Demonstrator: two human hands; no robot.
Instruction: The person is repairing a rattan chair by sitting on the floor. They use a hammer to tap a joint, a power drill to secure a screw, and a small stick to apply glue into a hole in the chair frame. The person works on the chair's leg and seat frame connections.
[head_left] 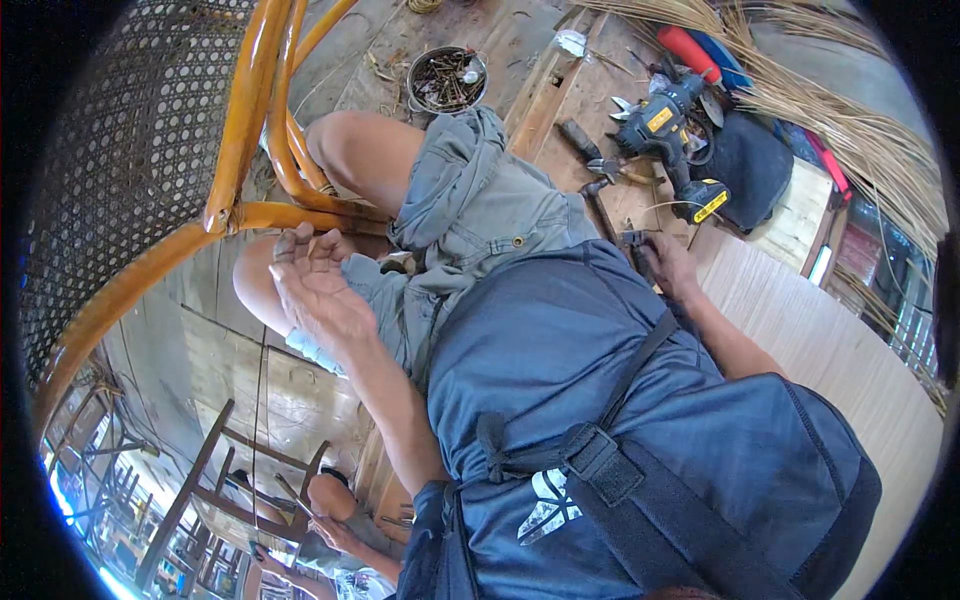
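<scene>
My left hand [325, 290] is raised palm up beside my bent knee, close to the glossy orange-brown cane frame [240, 120] of a piece of furniture. Its fingers are loosely curled and apart, and nothing shows in them. Woven cane mesh [130, 150] fills part of that frame. My right hand [670, 264] is at my right side, among the tools, its fingers closed around a dark tool [638, 243]. Most of that tool is hidden by the hand, so its kind is unclear.
A cordless power tool [660, 120], pincers [603, 167] and a bundle of cane strips [835, 120] lie at the right. A metal bowl [411, 88] of small rusty pieces stands ahead. A pale round-edged board [830, 340] is beside me. Another person's arm [345, 540] shows lower left, near a wooden chair frame [190, 490].
</scene>
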